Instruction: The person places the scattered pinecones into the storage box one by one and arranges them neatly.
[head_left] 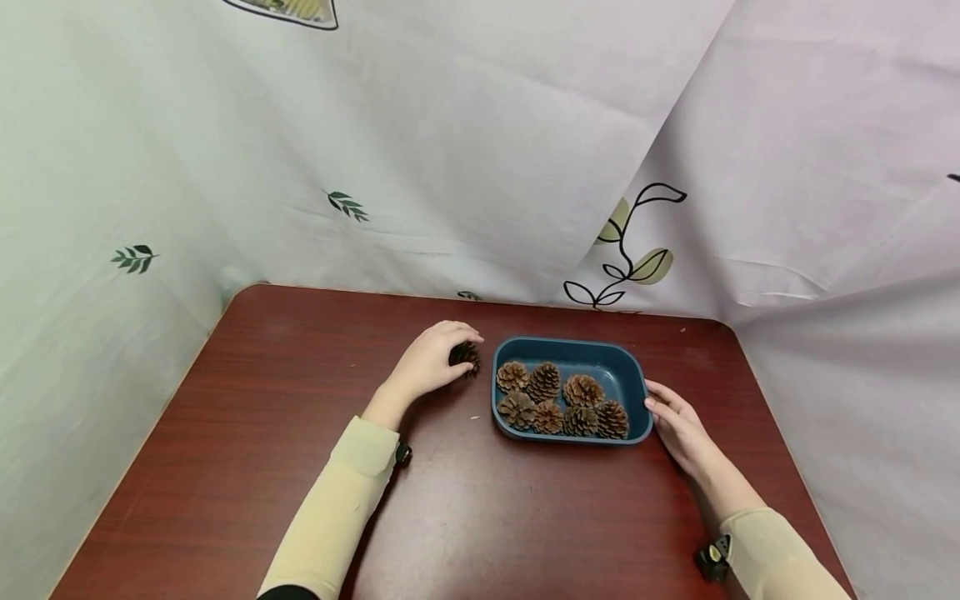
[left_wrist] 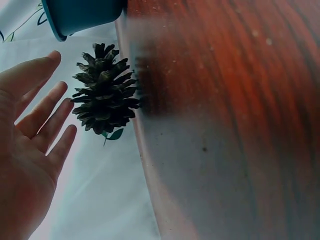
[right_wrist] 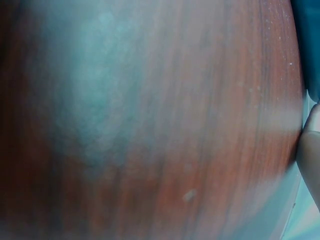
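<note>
A brown pine cone [head_left: 467,357] stands on the table just left of a blue rectangular tray [head_left: 570,440]. Around that cone, my left hand [head_left: 431,358] spreads its thumb and fingers. In the left wrist view the pine cone [left_wrist: 104,92] is upright beside the loosely extended fingers [left_wrist: 52,117], with no grip on it. Several more pine cones [head_left: 582,390] lie inside the tray, mostly along its near side. My right hand [head_left: 678,425] touches the tray's right wall with fairly straight fingers. Only a little of that hand [right_wrist: 311,150] shows in the right wrist view.
The reddish-brown wooden table [head_left: 465,517] carries the tray near its far edge. White cloth [head_left: 465,167] with printed leaves hangs behind the table and at both sides. A small pale speck [head_left: 474,417] lies left of the tray.
</note>
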